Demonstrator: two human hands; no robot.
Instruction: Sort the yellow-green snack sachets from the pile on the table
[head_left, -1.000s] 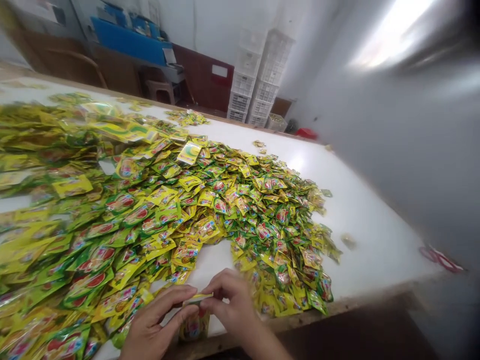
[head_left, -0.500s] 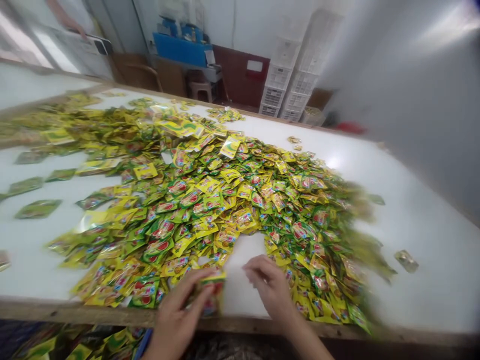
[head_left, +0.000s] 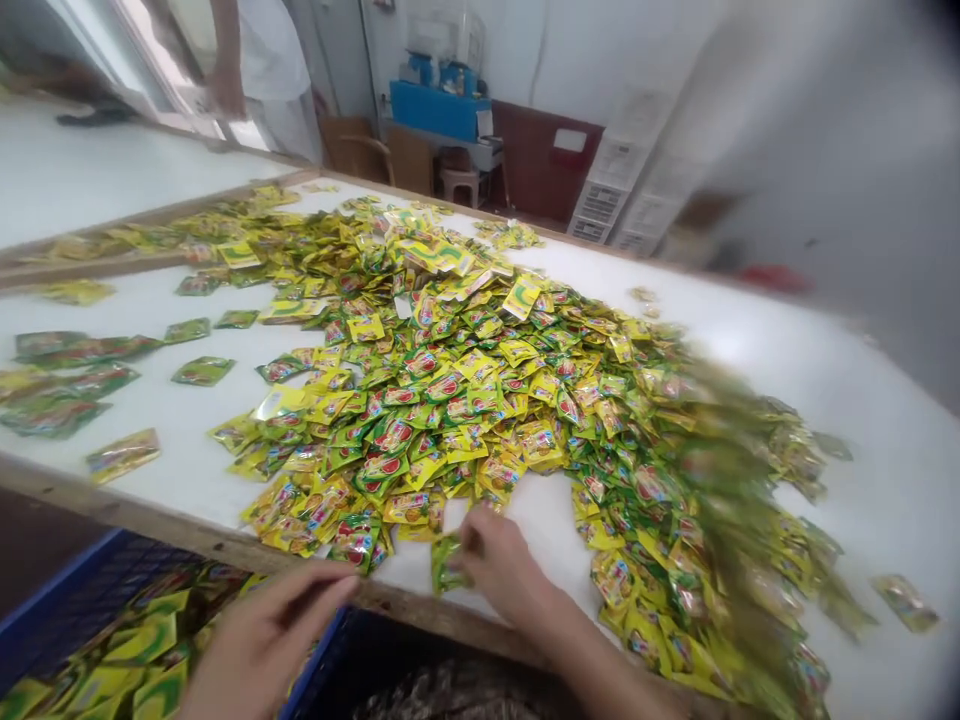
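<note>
"Yellow and green packets (head_left: 442, 400) are covering much of the white tabletop (head_left: 544, 525), aren't they?"

"Yes, they're lying in a broad heap, and several are sitting loose on the left side. What are the 2 hands doing?"

"The right hand (head_left: 506, 565) is touching 1 green packet (head_left: 445, 566), which is lying near the front edge, just beside the heap. Its fingers are bending over the packet's right side, but I can't tell whether they're gripping it."

"And the other?"

"The left hand (head_left: 277, 620) is hanging open by the front edge, thumb and fingers standing apart. It's partly hiding a blue crate (head_left: 75, 590), which is sitting lower than the tabletop and holding more packets."

"What's showing farther off?"

"At the far left, a person (head_left: 277, 70) in white is standing beyond the tabletop. White crates (head_left: 600, 195) are standing in stacks at the back, and a stool (head_left: 459, 178) is standing to the left of them. The heap's right side is blurring, so I'm not making out single packets there."
</note>
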